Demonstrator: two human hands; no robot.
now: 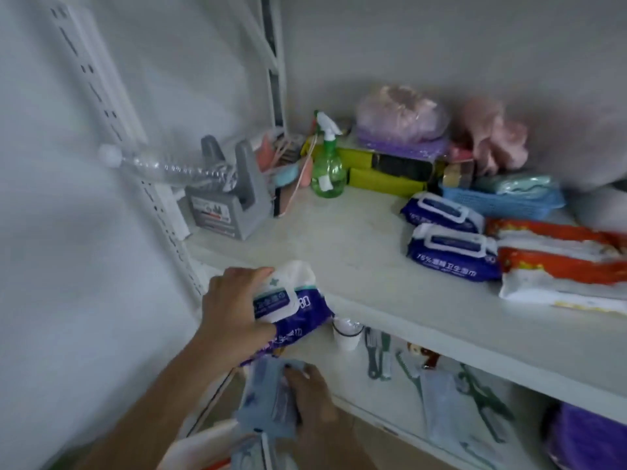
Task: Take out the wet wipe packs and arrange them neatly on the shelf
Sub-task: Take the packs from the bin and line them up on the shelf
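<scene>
The left hand (pixel 234 310) grips a wipe pack (pixel 291 310) — fingers curled over its white flip lid, thumb underneath — and holds it at the near left edge of the shelf (pixel 356 245), partly over the board. The right hand (pixel 312 395), lower and nearer, has its fingers curled round a pale blue pack (pixel 268 398) above a white bag (pixel 203 446); the view there is blurred. Two more blue packs (pixel 451 245) lie flat on the shelf to the right, one behind the other, lids up, touching a red-and-white packet (pixel 559 262). Far back stand a green spray bottle (pixel 328 164) and a grey tape dispenser (pixel 230 198), well apart from the packs.
</scene>
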